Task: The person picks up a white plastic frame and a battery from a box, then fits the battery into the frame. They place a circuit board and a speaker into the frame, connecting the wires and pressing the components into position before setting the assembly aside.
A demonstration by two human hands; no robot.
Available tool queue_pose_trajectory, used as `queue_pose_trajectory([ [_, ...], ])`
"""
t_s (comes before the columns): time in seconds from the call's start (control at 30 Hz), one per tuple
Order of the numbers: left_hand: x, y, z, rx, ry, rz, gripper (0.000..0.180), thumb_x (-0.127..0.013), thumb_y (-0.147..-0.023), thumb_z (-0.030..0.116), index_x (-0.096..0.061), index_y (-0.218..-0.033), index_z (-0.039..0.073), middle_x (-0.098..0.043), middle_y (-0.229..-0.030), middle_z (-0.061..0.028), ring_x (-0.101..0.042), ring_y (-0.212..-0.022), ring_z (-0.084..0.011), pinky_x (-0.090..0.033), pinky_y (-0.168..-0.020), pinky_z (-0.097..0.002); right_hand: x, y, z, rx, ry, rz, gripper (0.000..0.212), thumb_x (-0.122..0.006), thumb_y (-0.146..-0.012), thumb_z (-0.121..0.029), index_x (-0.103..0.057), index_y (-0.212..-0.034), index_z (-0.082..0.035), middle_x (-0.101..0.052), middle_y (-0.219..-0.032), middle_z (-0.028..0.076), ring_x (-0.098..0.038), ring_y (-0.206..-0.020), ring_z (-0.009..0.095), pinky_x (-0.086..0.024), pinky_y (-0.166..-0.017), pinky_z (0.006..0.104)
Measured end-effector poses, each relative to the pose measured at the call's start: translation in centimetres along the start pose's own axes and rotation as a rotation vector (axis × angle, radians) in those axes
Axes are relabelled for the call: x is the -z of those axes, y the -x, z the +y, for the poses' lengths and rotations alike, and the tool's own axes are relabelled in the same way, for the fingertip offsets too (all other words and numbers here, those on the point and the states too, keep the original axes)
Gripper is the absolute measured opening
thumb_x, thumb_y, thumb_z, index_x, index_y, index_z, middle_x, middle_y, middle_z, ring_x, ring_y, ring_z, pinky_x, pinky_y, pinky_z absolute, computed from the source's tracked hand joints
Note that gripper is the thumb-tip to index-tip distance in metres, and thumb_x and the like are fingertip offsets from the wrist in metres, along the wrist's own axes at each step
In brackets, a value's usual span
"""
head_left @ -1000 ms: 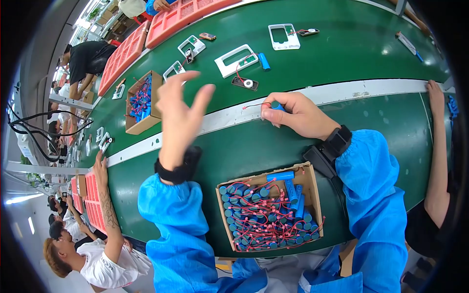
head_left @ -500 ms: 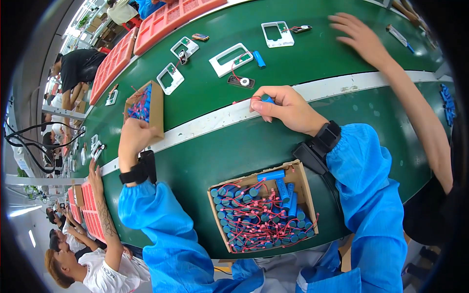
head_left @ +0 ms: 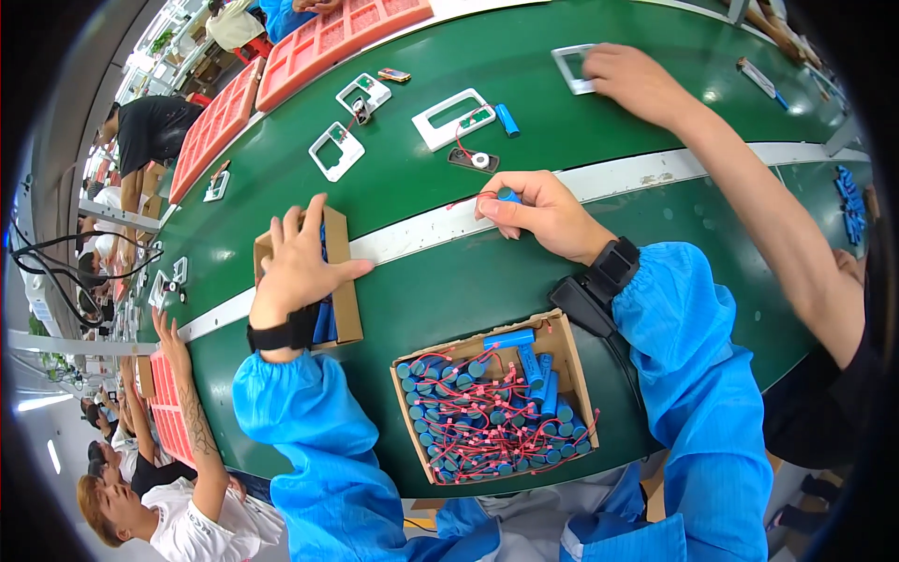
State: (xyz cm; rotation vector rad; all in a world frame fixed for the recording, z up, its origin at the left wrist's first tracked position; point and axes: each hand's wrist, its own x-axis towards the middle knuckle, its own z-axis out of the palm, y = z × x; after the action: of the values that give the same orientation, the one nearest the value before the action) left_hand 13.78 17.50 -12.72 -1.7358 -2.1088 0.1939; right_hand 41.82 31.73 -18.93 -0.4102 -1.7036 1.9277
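Observation:
My right hand point(head_left: 546, 217) holds a blue cylindrical battery point(head_left: 508, 195) with thin red wires, its end showing between thumb and fingers above the white strip. At the left, my left hand point(head_left: 304, 262) is open, fingers spread, over a small cardboard box point(head_left: 347, 290) that straddles the strip. Blue batteries show inside that box, partly hidden by the hand. Closest to me lies a larger open cardboard box point(head_left: 582, 361) packed with blue batteries point(head_left: 506, 412), their red wires and small connectors tangled on top. Several batteries lie sideways in its far right corner.
White plastic frames point(head_left: 337, 152) with circuit boards and speakers lie on the green table point(head_left: 393, 276). A co-worker's hand point(head_left: 637, 82) grips another frame point(head_left: 567, 70). Red trays point(head_left: 328, 47) line the far side; batteries point(head_left: 850, 206) lie far right. People sit at left.
The small box has shifted right and toward me, and my left hand has opened over it. White frames have slid right. The co-worker's hand has come onto a frame. My right hand keeps its battery.

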Motion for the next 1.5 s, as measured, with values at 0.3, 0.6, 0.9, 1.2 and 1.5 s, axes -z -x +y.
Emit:
queue_pose_trajectory([
  [0.3,3.5,3.8,-1.2,-0.013,0.337,-0.352,0.096,-0.088,-0.061,0.023,-0.042,-0.144,0.016,-0.047,-0.137,-0.018,-0.043,-0.131,-0.0408,-0.039,-0.109,-0.05,5.0,1.1,-1.4,0.021,0.032,0.055,0.025,-0.06,-0.101,-0.021,-0.065,-0.086,-0.002,-0.049,-0.064,-0.005,-0.041,-0.058,0.003,-0.032,-0.054,0.022],
  [0.6,6.6,3.9,-2.4,-0.067,-0.052,-0.284,0.08,-0.083,-0.071,0.032,-0.047,-0.142,0.017,-0.046,-0.142,-0.0165,-0.045,-0.132,-0.0376,-0.036,-0.107,-0.056,4.3,1.2,-2.5,0.084,0.066,0.115,0.022,-0.06,-0.101,-0.02,-0.063,-0.087,-0.003,-0.047,-0.066,-0.007,-0.038,-0.06,0.002,-0.029,-0.054,0.0214],
  [0.9,1.7,-10.5,0.7,-0.108,0.057,-0.04,0.052,-0.069,-0.081,0.012,-0.061,-0.132,0.016,-0.056,-0.136,-0.0145,-0.044,-0.134,-0.0355,-0.037,-0.106,-0.0528,1.4,1.5,-5.9,0.115,0.062,0.197,0.015,-0.062,-0.1,-0.017,-0.066,-0.094,-0.003,-0.051,-0.074,-0.006,-0.041,-0.062,0.001,-0.032,-0.055,0.02],
  [1.2,5.2,-9.1,5.9,-0.25,0.423,-0.089,0.023,-0.074,-0.078,0.008,-0.076,-0.1,0.009,-0.071,-0.101,-0.0106,-0.062,-0.11,-0.0289,-0.039,-0.101,-0.05,1.9,0.1,-4.4,0.189,0.11,0.305,0.015,-0.063,-0.1,-0.016,-0.067,-0.103,-0.002,-0.057,-0.081,-0.006,-0.045,-0.067,0.002,-0.036,-0.058,0.0199],
  [1.5,4.3,-2.7,6.5,-0.348,1.099,-0.137,0.013,-0.081,-0.075,0.008,-0.075,-0.086,0.004,-0.07,-0.08,-0.0103,-0.065,-0.071,-0.0258,-0.051,-0.067,-0.036,-2.2,-2.3,-2.3,0.171,0.172,0.247,0.012,-0.065,-0.096,-0.013,-0.066,-0.094,-0.001,-0.06,-0.083,-0.004,-0.048,-0.073,0.003,-0.04,-0.065,0.0206],
])
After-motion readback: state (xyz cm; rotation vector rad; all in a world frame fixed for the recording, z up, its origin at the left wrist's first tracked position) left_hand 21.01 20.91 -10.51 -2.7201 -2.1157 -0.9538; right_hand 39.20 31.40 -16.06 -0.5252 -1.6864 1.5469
